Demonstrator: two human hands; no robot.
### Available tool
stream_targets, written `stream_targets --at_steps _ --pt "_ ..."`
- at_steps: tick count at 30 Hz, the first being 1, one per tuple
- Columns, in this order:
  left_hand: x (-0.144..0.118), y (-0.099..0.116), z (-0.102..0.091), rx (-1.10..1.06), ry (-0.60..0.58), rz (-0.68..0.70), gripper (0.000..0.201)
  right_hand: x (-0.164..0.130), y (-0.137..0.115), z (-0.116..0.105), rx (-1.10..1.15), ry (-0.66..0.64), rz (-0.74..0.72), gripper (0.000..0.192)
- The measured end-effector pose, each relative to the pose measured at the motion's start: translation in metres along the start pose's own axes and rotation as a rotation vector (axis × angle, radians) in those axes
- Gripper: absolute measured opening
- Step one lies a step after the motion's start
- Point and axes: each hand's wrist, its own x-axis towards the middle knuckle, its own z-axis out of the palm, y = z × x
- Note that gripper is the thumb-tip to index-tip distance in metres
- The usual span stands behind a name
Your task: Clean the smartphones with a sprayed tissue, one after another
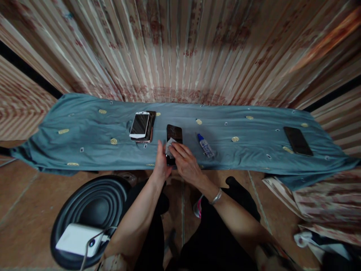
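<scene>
Head view: wiping step in hand on the phone (174, 134).
Left hand (161, 162) grips the phone at the cloth's (84, 131) near edge; right hand (184, 162) fingers press a wipe (170, 145) on the screen. Next move likely calls for steady strokes.

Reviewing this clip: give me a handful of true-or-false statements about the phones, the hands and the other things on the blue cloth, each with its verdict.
1. The right hand presses a small white wipe onto the dark phone. True.
2. The left hand rests on the white phone. False: it steadies the dark phone's left edge; the white phone lies apart, stacked on other phones.
3. The small bottle lies on its side, right of the dark phone. True.
4. The lone black phone far right touches the bottle. False: bare blue cloth separates them.
5. The bracelet is on the left wrist. False: it is on the right wrist.
</scene>
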Motion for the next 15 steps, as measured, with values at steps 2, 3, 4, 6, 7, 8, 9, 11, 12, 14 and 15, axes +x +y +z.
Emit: stream_targets --at_steps 2,3,4,6,7,8,9,11,12,14,15 --pt "-0.002 -0.003 0.003 -0.001 0.005 0.016 0.049 0.006 0.003 -0.001 0.002 -0.017 0.026 0.051" --pt "-0.004 -0.004 0.005 0.001 -0.001 0.028 0.048 0.009 0.005 -0.001 -0.003 -0.022 0.042 0.051" --pt "-0.005 -0.006 0.006 0.002 -0.012 0.041 0.048 0.013 0.007 -0.002 -0.014 -0.021 0.057 0.051" --pt "-0.007 -0.008 0.009 0.003 -0.045 0.059 0.048 0.019 0.012 -0.003 -0.047 -0.005 0.083 0.050" --pt "-0.008 -0.009 0.010 0.005 -0.063 0.062 0.049 0.021 0.013 -0.003 -0.064 0.006 0.085 0.049" --pt "-0.008 -0.009 0.010 0.008 -0.076 0.063 0.050 0.023 0.014 -0.003 -0.079 0.016 0.079 0.048" --pt "-0.007 -0.009 0.009 0.013 -0.076 0.064 0.051 0.023 0.014 -0.002 -0.088 0.023 0.067 0.047" --pt "-0.005 -0.007 0.005 0.026 -0.047 0.083 0.051 0.022 0.010 0.000 -0.092 0.024 0.034 0.045" --pt "-0.003 -0.006 0.002 0.034 -0.025 0.096 0.051 0.020 0.007 0.002 -0.088 0.017 0.018 0.045" --pt "0.000 -0.004 -0.006 0.059 0.017 0.113 0.050 0.017 0.000 0.005 -0.077 -0.006 -0.010 0.044" --pt "0.002 -0.004 -0.010 0.078 0.026 0.119 0.049 0.015 -0.003 0.006 -0.072 -0.016 -0.023 0.045"
